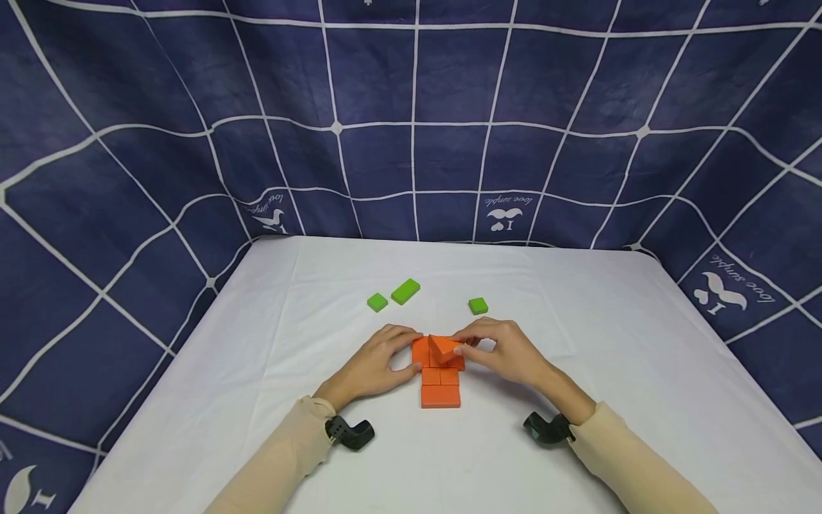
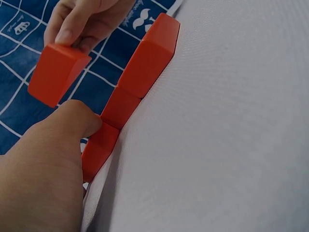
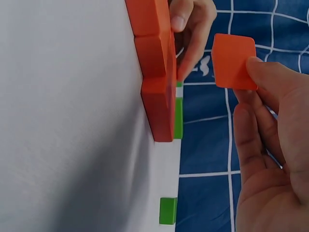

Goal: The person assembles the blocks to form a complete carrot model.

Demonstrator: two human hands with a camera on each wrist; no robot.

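Right grip [image 1: 504, 350] clamped on a raised orange block [image 1: 443, 348], I pinched the edge of the orange layout [image 1: 440, 397] with my left grip [image 1: 375, 363], presumably to steady it

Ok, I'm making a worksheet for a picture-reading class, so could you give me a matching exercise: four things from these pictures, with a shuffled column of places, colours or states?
1. Left hand
2. Right hand
3. Longer green block
4. Hanging cloth

A. Holds a raised orange block
B. Between two smaller green blocks, going left to right in the head view
C. Dark blue with white lines
D. Touches an orange block lying on the table

Pairs: 1-D, 2-A, 3-B, 4-C
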